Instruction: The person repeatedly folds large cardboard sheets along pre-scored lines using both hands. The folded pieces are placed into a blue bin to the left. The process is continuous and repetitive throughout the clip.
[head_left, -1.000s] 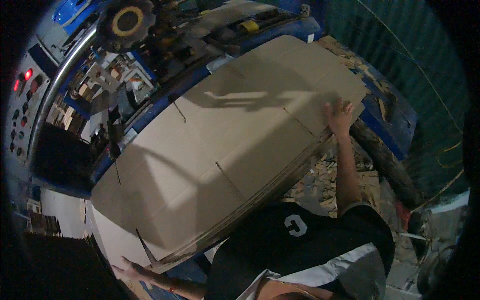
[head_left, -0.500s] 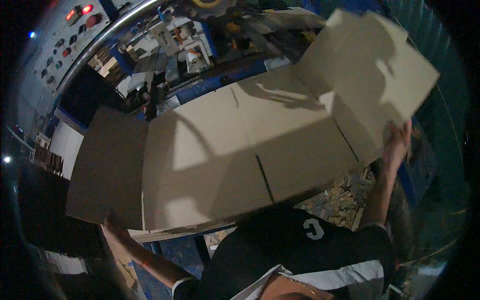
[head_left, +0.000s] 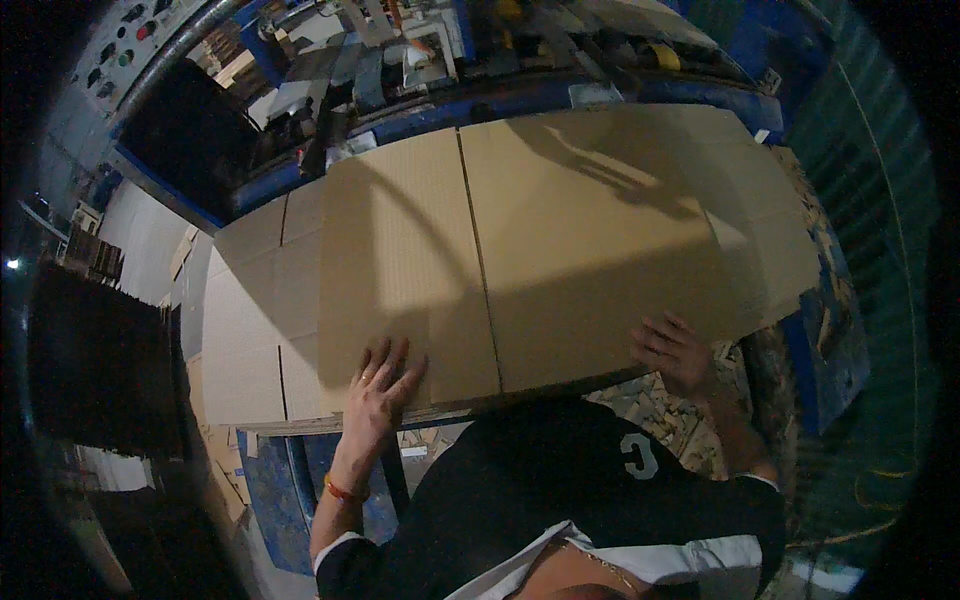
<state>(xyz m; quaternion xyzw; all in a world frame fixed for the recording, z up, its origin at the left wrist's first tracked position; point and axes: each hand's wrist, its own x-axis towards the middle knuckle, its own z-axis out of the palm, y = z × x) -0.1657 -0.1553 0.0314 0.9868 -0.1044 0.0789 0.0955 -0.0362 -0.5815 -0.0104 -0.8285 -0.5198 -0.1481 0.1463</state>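
"How are your hands?"
"My left hand (head_left: 382,392) lies spread on the cardboard sheet (head_left: 590,230); my right hand (head_left: 678,358), fingers slightly apart, is at its near edge."
"Where's the sheet?"
"Before me, atop wider cardboard (head_left: 243,345)."

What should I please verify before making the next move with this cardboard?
1. Left hand rests on the top cardboard, fingers spread: ok.
2. Right hand lies at the top cardboard's near edge, toward the right: ok.
3. Top cardboard lies flat on the lower cardboard, which shows at both ends: ok.
4. Surroundings free of loose scraps: not ok; they lie below the near edge.
5. Machine behind switched off: cannot tell.
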